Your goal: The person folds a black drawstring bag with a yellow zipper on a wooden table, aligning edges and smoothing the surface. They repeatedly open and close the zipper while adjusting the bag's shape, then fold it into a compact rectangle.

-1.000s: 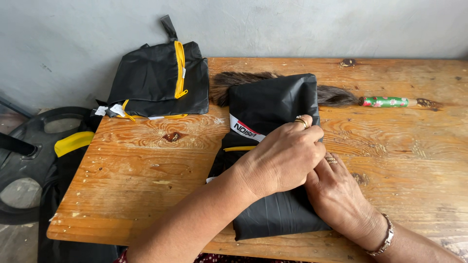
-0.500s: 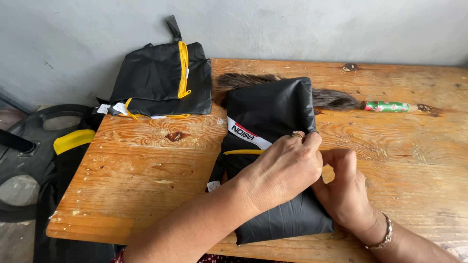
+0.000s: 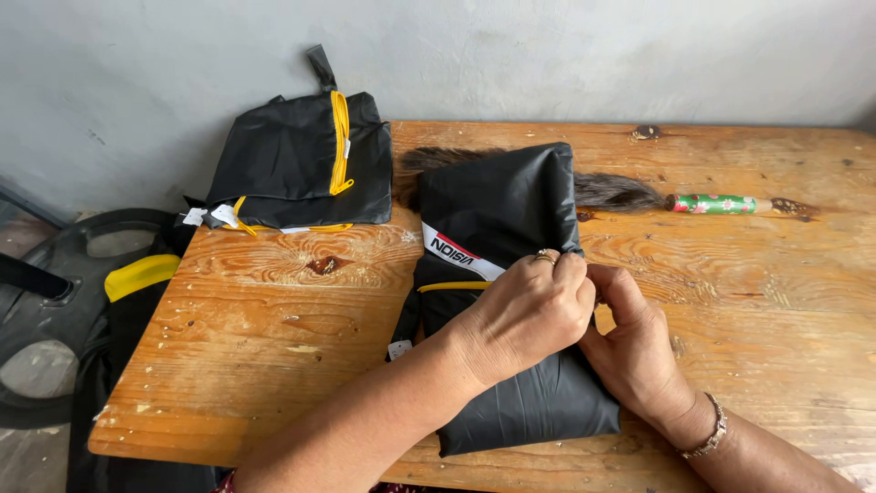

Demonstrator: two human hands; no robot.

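Two folded black synthetic-fabric garments with yellow trim are present. One folded black garment [image 3: 511, 301] lies under the hands near the middle of the worn wooden table [image 3: 274, 347]. The second folded black garment [image 3: 297, 169], with a yellow zipper and a black loop, lies at the far left corner of the table, partly overhanging the edge and well apart from the first. One brush with dark bristles and a green patterned handle [image 3: 716, 203] lies behind the first garment, its bristles partly hidden by the fabric.

The garment under the hands is an elongated rectangle. Its long axis runs from the near table edge toward the wall, tilted slightly, with the near end further right. A white label strip crosses its left side.

The left hand [image 3: 525, 315] rests palm-down across the garment's right edge, forearm entering from the lower left. Its fingers are curled and pinch the fabric edge; a ring is visible. The right hand [image 3: 634, 351] lies just beside it, touching it, fingers bent and closed on the same edge. A bracelet sits on the right wrist.
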